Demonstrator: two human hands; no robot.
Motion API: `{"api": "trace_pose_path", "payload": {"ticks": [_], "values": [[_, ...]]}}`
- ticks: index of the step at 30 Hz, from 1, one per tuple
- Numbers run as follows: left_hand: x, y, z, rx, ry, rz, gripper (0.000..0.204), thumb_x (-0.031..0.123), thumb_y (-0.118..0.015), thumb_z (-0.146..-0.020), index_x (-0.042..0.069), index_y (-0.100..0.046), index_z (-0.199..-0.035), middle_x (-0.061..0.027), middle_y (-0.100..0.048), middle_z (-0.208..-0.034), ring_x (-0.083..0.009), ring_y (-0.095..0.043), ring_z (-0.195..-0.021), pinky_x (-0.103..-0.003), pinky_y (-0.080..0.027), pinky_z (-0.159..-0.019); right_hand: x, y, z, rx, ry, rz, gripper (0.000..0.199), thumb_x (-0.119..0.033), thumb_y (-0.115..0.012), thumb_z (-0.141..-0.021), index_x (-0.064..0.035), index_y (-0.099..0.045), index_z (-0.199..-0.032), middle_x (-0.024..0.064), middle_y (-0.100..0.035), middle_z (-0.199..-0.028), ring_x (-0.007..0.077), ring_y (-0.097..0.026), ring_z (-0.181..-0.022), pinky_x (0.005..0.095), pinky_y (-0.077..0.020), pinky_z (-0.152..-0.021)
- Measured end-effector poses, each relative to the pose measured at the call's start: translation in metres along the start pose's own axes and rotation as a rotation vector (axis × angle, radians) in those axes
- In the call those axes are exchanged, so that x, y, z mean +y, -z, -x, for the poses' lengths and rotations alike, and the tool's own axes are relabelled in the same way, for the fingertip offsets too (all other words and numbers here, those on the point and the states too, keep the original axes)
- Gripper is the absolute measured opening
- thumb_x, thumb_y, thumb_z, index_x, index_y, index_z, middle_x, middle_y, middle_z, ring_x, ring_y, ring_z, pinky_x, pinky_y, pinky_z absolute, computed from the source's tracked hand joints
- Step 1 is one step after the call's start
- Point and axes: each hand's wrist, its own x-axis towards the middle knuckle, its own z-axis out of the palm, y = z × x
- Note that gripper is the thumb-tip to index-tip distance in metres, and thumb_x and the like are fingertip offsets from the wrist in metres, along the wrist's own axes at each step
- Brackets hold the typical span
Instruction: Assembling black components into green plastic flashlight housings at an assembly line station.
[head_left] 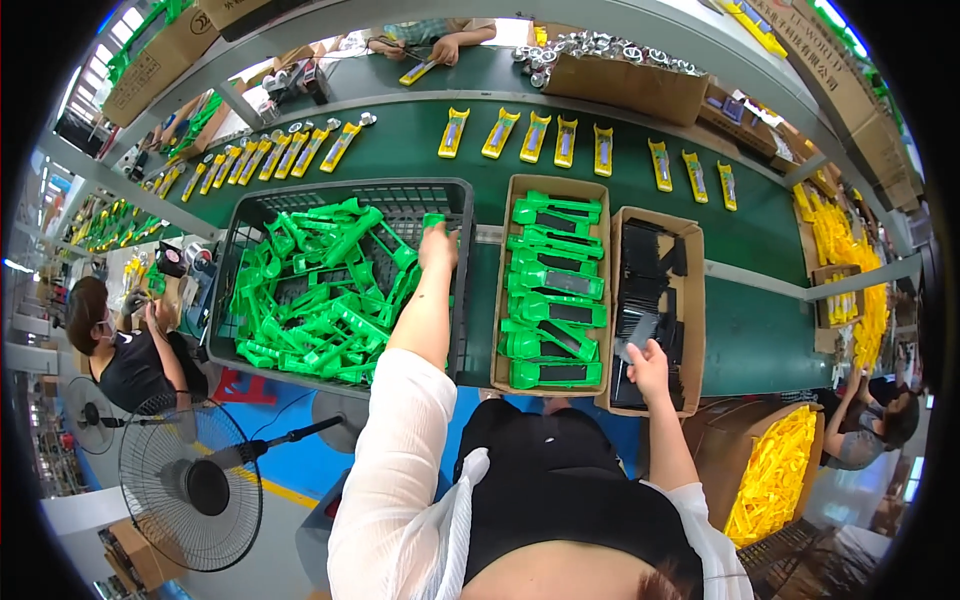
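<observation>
My left hand [438, 250] reaches over the right side of a black plastic crate [360, 187], its fingers closed on a green plastic housing [432, 219]. Many more green plastic housings [335, 250] lie jumbled in that crate. Over a cardboard box [692, 300] of thin black rectangular pieces, my right hand [649, 370] pinches a flat, greyish translucent rectangular piece [640, 331]. Between the two stands another cardboard box [509, 270], where green housings with dark panels [562, 282] are stacked in a column.
Yellow units [535, 138] stand in a row on the green bench surface [745, 240]. Across the bench, a co-worker's hands [447, 48] hold another yellow unit. A carton of yellow parts [770, 475] sits at lower right; a standing fan [205, 485] is at lower left.
</observation>
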Motion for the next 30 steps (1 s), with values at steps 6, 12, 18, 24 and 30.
{"api": "trace_pose_path", "payload": {"ticks": [6,12,18,24,30], "values": [[-0.033,0.01,0.014,0.096,-0.13,-0.019,0.032,0.034,-0.05,-0.086,0.004,-0.058,-0.093,-0.0183,-0.063,-0.091,-0.0347,-0.06,-0.084,-0.047,-0.048,-0.072,-0.002,0.005,0.008,-0.023,0.016,0.061,0.027,-0.017,-0.061,-0.085,-0.0091,-0.038,-0.072,-0.0031,-0.041,-0.054,0.0051,-0.042,-0.041,0.0203,-0.0296,-0.035],[0.003,0.012,0.027,-0.186,0.047,-0.137,0.039,0.023,-0.067,-0.074,0.006,-0.053,-0.106,-0.0184,-0.05,-0.114,-0.0365,-0.056,-0.099,-0.043,-0.048,-0.081,0.006,0.008,0.011,-0.007,-0.041,0.032,0.027,-0.017,-0.06,-0.085,-0.0094,-0.039,-0.071,-0.0021,-0.044,-0.056,0.0054,-0.043,-0.041,0.0203,-0.0306,-0.035],[-0.035,0.02,0.024,-0.16,-0.008,-0.143,0.021,0.005,-0.053,-0.078,0.008,-0.058,-0.097,-0.0192,-0.061,-0.096,-0.0369,-0.06,-0.089,-0.045,-0.049,-0.077,0.0,-0.003,0.01,-0.032,0.04,0.058,0.027,-0.017,-0.06,-0.085,-0.0094,-0.039,-0.071,-0.0021,-0.045,-0.057,0.0052,-0.044,-0.042,0.02,-0.0313,-0.036],[-0.04,0.114,0.032,0.19,-0.073,0.976,0.02,0.003,-0.066,-0.075,0.002,-0.066,-0.095,-0.0037,-0.066,-0.082,-0.0088,-0.059,-0.072,-0.022,-0.046,-0.066,0.002,0.014,0.018,0.063,0.007,-0.061,0.019,-0.02,-0.057,-0.088,-0.0033,-0.049,-0.086,-0.001,-0.047,-0.059,0.006,-0.045,-0.042,0.0202,-0.0311,-0.035],[-0.006,0.145,0.102,-0.612,-0.378,2.236,0.03,0.009,-0.062,-0.078,0.008,-0.058,-0.108,-0.0058,-0.06,-0.087,-0.0208,-0.058,-0.078,-0.036,-0.046,-0.077,0.018,0.029,0.02,0.088,-0.063,-0.204,0.026,-0.033,-0.049,-0.092,-0.0091,-0.048,-0.082,-0.0015,-0.043,-0.056,0.0064,-0.039,-0.037,0.0188,-0.0267,-0.032]]}}
